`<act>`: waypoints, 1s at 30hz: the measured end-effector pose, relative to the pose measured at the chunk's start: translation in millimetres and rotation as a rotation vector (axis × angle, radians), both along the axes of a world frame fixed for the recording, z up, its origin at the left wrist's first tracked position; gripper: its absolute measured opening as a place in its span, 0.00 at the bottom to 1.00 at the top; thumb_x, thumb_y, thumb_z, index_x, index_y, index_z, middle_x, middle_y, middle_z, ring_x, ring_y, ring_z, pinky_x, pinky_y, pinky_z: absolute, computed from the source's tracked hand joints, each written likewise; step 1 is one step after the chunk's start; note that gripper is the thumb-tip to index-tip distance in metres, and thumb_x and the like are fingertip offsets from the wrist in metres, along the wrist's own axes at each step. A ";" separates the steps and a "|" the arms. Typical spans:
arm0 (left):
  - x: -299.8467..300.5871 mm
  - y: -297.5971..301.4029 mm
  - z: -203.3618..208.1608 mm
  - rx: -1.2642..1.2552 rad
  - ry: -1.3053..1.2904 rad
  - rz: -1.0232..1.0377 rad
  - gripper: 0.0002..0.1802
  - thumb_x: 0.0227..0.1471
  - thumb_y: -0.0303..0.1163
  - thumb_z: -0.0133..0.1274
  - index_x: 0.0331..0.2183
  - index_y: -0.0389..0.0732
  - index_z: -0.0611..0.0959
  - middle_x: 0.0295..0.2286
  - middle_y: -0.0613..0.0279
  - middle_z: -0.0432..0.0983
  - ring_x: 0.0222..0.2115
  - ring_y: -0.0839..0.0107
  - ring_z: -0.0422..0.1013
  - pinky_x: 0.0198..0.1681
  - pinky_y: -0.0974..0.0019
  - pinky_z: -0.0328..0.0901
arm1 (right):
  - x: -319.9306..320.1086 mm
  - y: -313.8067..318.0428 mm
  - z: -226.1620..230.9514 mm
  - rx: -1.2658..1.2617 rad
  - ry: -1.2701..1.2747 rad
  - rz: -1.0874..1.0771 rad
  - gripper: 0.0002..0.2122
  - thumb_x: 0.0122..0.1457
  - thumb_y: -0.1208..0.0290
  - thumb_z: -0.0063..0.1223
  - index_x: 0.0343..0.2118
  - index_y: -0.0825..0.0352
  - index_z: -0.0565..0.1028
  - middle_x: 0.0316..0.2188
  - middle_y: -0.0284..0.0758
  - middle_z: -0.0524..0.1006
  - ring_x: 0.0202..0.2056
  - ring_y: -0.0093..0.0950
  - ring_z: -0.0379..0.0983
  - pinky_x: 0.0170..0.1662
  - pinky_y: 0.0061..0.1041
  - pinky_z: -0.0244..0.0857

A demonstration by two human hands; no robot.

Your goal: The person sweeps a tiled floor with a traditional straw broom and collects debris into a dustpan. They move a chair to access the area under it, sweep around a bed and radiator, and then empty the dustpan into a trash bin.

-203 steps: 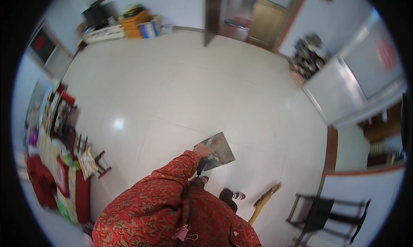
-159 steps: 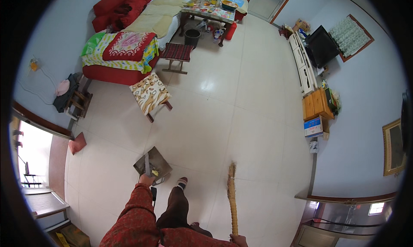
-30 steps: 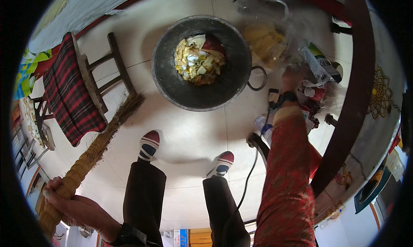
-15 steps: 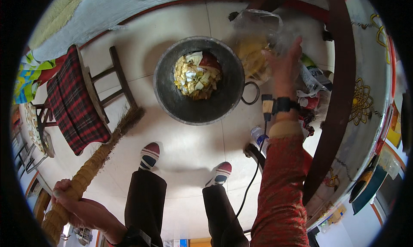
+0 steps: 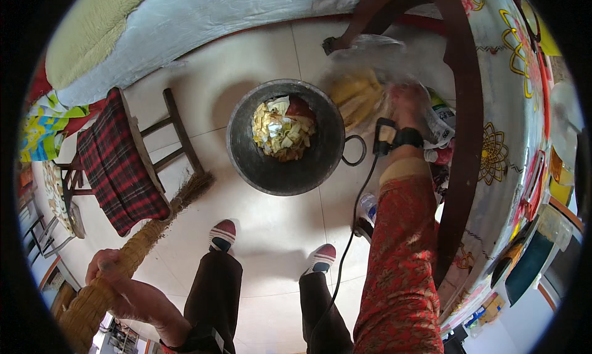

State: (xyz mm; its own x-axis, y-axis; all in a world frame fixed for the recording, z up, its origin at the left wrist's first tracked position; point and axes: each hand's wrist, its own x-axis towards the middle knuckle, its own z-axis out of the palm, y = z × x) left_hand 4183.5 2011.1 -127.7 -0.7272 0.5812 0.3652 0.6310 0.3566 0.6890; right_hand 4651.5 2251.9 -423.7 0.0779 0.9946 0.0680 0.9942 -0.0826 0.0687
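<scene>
My left hand (image 5: pixel 114 280) is wrapped round the thick bound handle of a straw broom (image 5: pixel 148 237), whose worn bristle end points toward the floor beside the stool. Over at the right, my right hand (image 5: pixel 408 104) is among the film of a clear plastic bag (image 5: pixel 394 58). Motion smears its fingers, so I cannot tell whether they grip the film. Yellow, elongated things (image 5: pixel 356 98) show through the bag. Left of it stands a dark round metal bucket (image 5: pixel 287 184) with a ring handle, holding pale leafy scraps (image 5: pixel 283 132) and something dark red.
A stool with a plaid cover (image 5: pixel 123 163) stands at left. The curved dark wooden frame (image 5: pixel 465 138) rises along the right, by a patterned tablecloth (image 5: pixel 493 150). A bottle (image 5: pixel 368 206) lies near my right forearm. A cord hangs from the wrist device. Bedding (image 5: pixel 203 27) borders the far side.
My right hand has moved a little nearer and deeper into the bag's film, its fingers now more blurred. The view has shifted slightly; my left hand keeps hold of the broom.
</scene>
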 end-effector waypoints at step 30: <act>-1.4 4.3 -5.5 0.003 -0.069 -0.190 0.11 0.59 0.35 0.50 0.36 0.36 0.75 0.31 0.64 0.69 0.35 0.73 0.66 0.45 0.68 0.61 | -69.9 -142.6 66.3 -0.103 1.166 -0.789 0.22 0.60 0.49 0.48 0.43 0.66 0.72 0.38 0.39 0.78 0.39 0.31 0.76 0.33 0.31 0.74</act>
State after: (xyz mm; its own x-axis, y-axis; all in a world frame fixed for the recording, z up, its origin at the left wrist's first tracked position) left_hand 4182.1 2015.4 -133.2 -0.6281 0.7092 0.3201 0.6378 0.2335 0.7340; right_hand 4581.6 2109.3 -357.4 0.5689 0.6601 -0.4906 0.1789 -0.6815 -0.7096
